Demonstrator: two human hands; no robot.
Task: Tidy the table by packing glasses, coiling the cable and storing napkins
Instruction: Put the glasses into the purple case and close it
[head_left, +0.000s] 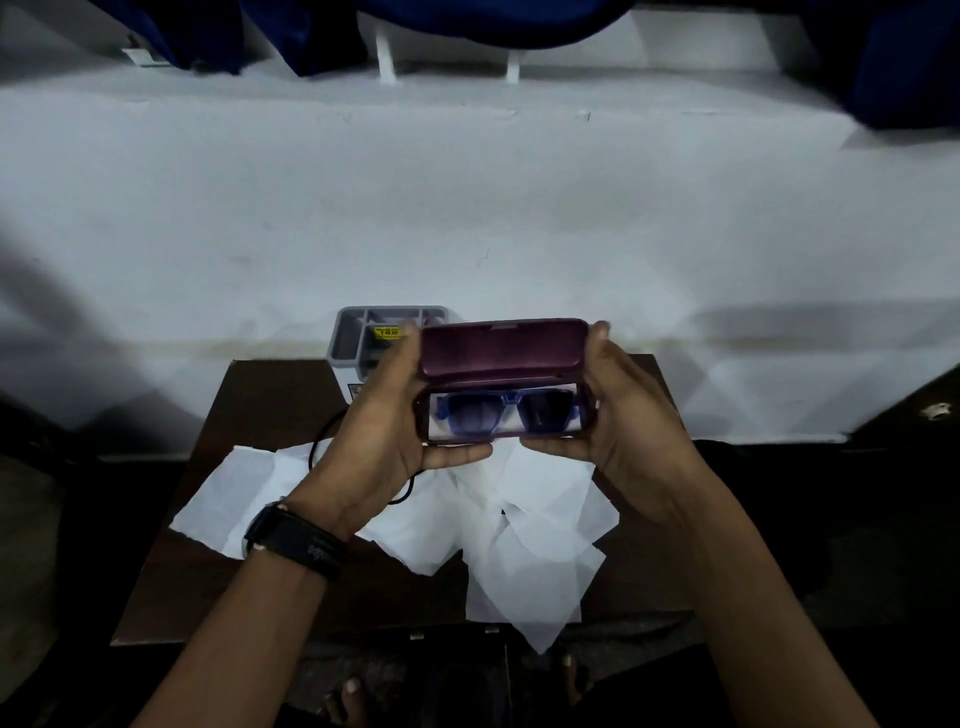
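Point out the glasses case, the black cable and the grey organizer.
glasses case (501, 349): head view, inside of the open maroon lid.
black cable (311, 457): head view, outer curve of its loop.
grey organizer (347, 340): head view, left compartment wall.

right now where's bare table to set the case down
Bare table at the far left corner, between organizer and napkins, and the near left strip below the napkins. The middle is crowded: napkins and cable. The right side is partly hidden by the right hand.
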